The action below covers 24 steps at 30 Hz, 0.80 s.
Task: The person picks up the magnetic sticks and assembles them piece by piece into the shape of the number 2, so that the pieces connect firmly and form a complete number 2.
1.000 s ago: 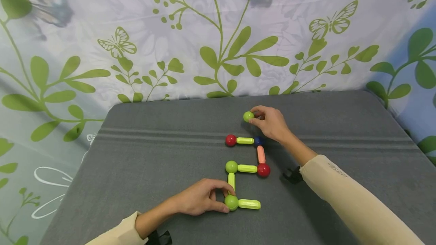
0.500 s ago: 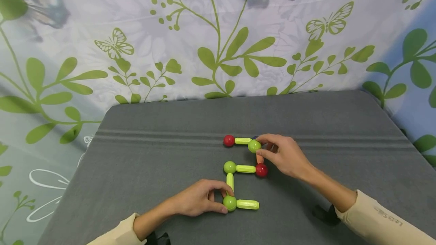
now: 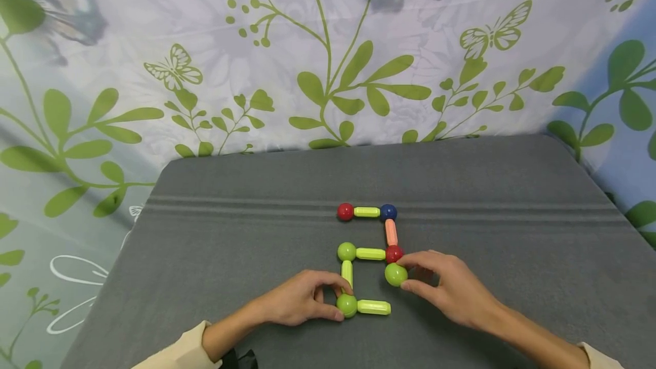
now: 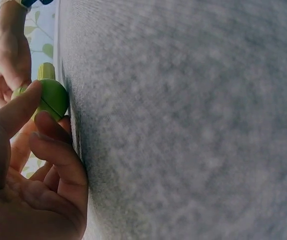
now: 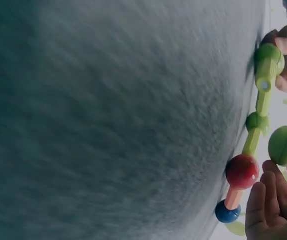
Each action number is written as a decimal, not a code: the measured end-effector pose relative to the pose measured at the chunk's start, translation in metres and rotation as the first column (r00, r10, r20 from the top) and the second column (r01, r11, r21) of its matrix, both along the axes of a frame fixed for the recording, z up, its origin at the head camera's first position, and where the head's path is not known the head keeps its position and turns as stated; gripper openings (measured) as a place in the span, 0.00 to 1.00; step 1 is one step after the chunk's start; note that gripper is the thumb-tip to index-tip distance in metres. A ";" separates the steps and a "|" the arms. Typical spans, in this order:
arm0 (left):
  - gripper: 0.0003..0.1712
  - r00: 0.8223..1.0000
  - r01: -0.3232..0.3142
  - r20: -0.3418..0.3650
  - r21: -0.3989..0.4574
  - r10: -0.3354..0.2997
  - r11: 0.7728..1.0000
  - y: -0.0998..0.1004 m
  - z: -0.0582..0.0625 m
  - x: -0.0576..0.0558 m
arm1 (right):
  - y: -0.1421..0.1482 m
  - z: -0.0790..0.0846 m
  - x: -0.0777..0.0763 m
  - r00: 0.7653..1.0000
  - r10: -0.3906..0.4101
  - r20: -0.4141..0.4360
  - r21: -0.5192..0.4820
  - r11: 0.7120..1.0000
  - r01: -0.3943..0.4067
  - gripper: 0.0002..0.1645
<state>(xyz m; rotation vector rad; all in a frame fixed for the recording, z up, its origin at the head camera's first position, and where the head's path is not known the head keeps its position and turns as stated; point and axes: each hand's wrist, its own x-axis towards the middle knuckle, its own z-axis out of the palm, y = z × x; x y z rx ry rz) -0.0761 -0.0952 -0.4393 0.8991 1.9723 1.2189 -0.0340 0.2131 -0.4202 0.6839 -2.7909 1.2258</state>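
My left hand [image 3: 309, 299] pinches a green ball [image 3: 347, 305] at the near corner of a zigzag chain of balls and rods on the table. From that ball a yellow-green rod [image 3: 373, 307] points right with its far end free. Another yellow-green rod [image 3: 347, 275] links it to a second green ball [image 3: 346, 251]. My right hand [image 3: 451, 286] holds a loose green ball [image 3: 396, 274] between thumb and fingers, just in front of the red ball [image 3: 394, 254]. In the right wrist view this held ball [image 5: 282, 146] hangs off the table surface, beside the chain.
The chain continues by an orange rod [image 3: 391, 232] to a blue ball [image 3: 388, 212], then a yellow-green rod [image 3: 367, 212] to a red ball [image 3: 345, 212]. A grey cloth covers the table [image 3: 246, 232]. A leaf-patterned curtain [image 3: 277, 73] hangs behind it.
My right hand has carried its green ball from the far side of the chain toward me, past the blue ball, to near the red one. The left hand stays on its ball.
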 end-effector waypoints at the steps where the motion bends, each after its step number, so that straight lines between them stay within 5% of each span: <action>1: 0.18 1.000 -0.001 0.000 0.000 0.001 1.000 0.000 0.000 0.000 | 0.001 -0.001 0.002 1.000 0.006 0.004 0.006 1.000 -0.006 0.18; 10: 0.17 1.000 -0.001 0.013 -0.004 0.001 1.000 0.001 0.000 0.000 | 0.017 -0.004 0.014 0.985 0.133 0.112 0.041 0.990 -0.138 0.15; 16: 0.18 1.000 -0.002 0.024 -0.009 0.002 1.000 0.001 0.001 -0.001 | 0.015 -0.011 0.016 0.968 0.242 0.070 -0.020 0.970 -0.241 0.15; 24: 0.18 1.000 -0.004 0.020 -0.009 0.004 1.000 0.000 0.001 0.000 | 0.012 -0.011 0.015 0.955 0.257 0.148 -0.011 0.966 -0.258 0.15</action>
